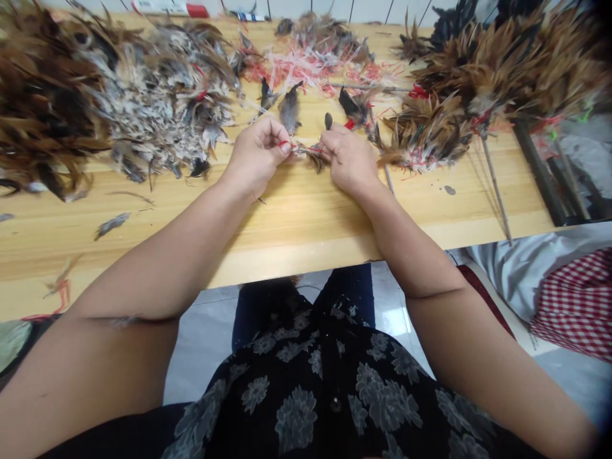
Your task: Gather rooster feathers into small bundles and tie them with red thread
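Note:
Above the table's middle, my left hand (261, 153) pinches one end of a red string (291, 146) between thumb and fingers. My right hand (351, 158) is closed on the other end, its fingers curled. Stretched between both hands, the string runs round a small bunch of feathers (315, 159), partly hidden by my right fingers. Just beyond my hands lie a loose dark feather (289, 109) and a tangle of pink and red strings (296, 70). A tied feather bundle (425, 137) sits right of my right hand.
A large pile of brown and grey feathers (157, 95) covers the table's left. At the right stands a feather duster (492, 76) with a thin stick (497, 185) reaching the front edge. A marker pen (169, 9) lies at the back, and a checkered cloth (576, 306) hangs below right.

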`<state>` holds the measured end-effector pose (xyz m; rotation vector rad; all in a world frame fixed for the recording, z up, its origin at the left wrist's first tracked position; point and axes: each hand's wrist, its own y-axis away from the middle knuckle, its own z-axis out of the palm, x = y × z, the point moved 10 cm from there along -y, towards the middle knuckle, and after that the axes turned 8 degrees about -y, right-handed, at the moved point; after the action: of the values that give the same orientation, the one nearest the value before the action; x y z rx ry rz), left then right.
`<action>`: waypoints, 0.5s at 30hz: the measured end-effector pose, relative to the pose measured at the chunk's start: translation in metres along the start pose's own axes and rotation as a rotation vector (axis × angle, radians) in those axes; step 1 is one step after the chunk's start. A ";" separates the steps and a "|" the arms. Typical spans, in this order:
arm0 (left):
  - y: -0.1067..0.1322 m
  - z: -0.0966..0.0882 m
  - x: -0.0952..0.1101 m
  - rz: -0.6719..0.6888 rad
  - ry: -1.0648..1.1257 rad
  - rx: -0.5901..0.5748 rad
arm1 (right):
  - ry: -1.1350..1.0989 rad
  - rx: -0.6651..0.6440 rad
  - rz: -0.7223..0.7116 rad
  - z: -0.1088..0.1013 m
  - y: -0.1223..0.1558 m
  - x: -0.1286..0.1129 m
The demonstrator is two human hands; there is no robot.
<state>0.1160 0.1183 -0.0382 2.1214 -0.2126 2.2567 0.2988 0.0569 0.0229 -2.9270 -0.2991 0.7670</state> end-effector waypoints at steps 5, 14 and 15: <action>0.013 0.008 0.007 -0.136 0.122 -0.037 | -0.065 0.024 -0.011 0.012 -0.005 0.015; 0.027 0.016 0.026 -0.159 0.152 -0.097 | -0.256 0.005 -0.169 0.026 -0.001 0.009; 0.028 0.017 0.027 -0.147 0.146 -0.105 | -0.284 0.010 -0.181 0.026 -0.001 0.010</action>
<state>0.1272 0.0869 -0.0122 1.8474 -0.1601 2.2501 0.2941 0.0614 -0.0040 -2.7276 -0.5724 1.1483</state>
